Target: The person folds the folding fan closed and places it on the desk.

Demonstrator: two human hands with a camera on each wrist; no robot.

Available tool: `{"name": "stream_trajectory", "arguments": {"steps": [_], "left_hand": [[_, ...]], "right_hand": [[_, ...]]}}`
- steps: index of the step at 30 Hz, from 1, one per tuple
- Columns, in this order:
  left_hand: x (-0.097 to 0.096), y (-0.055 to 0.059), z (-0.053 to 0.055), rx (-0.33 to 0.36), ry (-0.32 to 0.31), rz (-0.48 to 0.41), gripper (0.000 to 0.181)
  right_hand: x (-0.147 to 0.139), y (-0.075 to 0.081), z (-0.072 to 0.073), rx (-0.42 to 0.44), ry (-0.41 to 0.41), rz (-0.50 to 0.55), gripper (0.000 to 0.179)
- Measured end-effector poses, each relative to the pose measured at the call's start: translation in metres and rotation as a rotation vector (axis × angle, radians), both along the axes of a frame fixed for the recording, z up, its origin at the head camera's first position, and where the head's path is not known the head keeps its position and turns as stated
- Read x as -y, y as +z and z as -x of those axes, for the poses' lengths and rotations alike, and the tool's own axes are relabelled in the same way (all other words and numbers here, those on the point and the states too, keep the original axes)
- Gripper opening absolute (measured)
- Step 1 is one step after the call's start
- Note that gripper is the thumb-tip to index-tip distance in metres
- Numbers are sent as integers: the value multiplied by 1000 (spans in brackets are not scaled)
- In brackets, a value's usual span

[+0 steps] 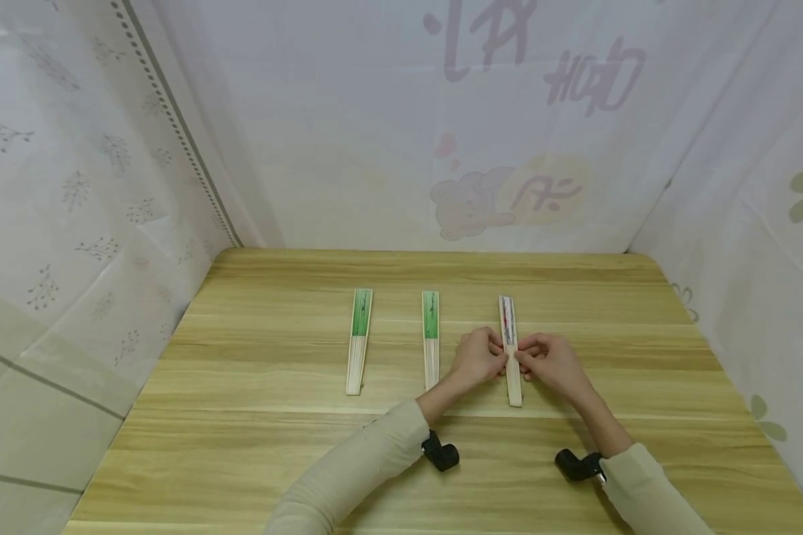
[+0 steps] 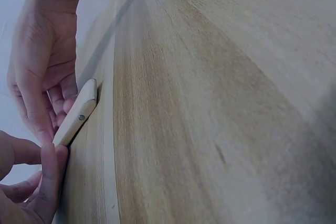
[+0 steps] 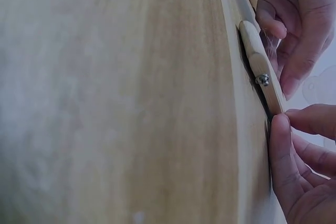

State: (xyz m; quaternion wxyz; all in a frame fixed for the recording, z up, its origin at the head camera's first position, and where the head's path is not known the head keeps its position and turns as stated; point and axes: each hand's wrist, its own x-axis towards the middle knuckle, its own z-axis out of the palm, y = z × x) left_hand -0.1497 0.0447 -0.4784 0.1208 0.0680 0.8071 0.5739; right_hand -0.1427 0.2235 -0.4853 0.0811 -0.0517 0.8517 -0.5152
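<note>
A closed folding fan (image 1: 508, 323) with a white, red and grey leaf lies lengthwise on the wooden table, at the right of a row. My left hand (image 1: 476, 357) pinches its left edge near the middle, while my right hand (image 1: 554, 365) pinches the right edge opposite. Both wrist views show the fan's rounded wooden end (image 2: 79, 111) and its metal rivet (image 3: 262, 80), close over the tabletop. To the left lie two more closed fans with green leaves, a middle fan (image 1: 431, 316) and a left fan (image 1: 360, 334). My left wrist overlaps the middle fan's lower end.
The wood-grain table (image 1: 274, 461) has rounded far corners. A pale printed curtain (image 1: 348, 148) hangs behind it, with patterned cloth on both sides. Black wrist cameras, one by the left cuff (image 1: 440, 452) and one by the right cuff (image 1: 578, 465), stick out over the table.
</note>
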Motion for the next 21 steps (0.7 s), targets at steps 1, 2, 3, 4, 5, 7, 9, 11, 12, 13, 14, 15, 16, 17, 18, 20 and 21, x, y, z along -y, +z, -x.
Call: {"name": "stream_trajectory", "arguments": {"steps": [1,2,3,4,5,7,9,11,12,13,14,15,16,17,18,20,21], "left_hand": [[0,-1,0,0,-2,-3,9],[1,-1,0,-2,-7,-2,9],[2,-2,0,-7,-11,0,9],[3,-2,0,-14,-15,5,9],[4,-3,0,-20,-17,11,10],[7,-3,1,-37,-28,22,11],[11,-3,2,-58,-42,38,11],[15,-1,2,-74,-56,50,11],[18,0,2,-83,-66,51,11],[21,1,1,-97,-72,60,12],[25,2,1,-114,-82,73,12],[29,4,0,-132,-90,87,13],[34,5,-1,-156,-96,109,13],[39,5,-2,-182,-103,125,13],[45,6,-3,-206,-108,140,14],[58,8,-8,-247,-116,170,14],[65,9,-10,-267,-117,178,14]], "right_hand": [[0,0,0,4,2,3,15],[1,1,-1,8,5,6,16],[1,1,-1,15,4,11,16],[2,2,-2,20,8,12,17],[2,2,-2,24,13,17,18],[2,3,-2,26,26,23,19],[1,5,-3,25,32,24,20],[-2,6,-3,21,32,28,21],[-4,5,-3,16,35,30,21],[-5,6,-4,14,32,32,21],[-7,6,-5,14,29,38,22],[-8,6,-6,12,29,44,22],[-10,6,-7,5,33,53,23],[-11,5,-8,-6,36,59,23],[-13,5,-10,-25,48,63,23],[-16,4,-13,-78,67,57,22],[-17,3,-15,-122,79,41,21]]}}
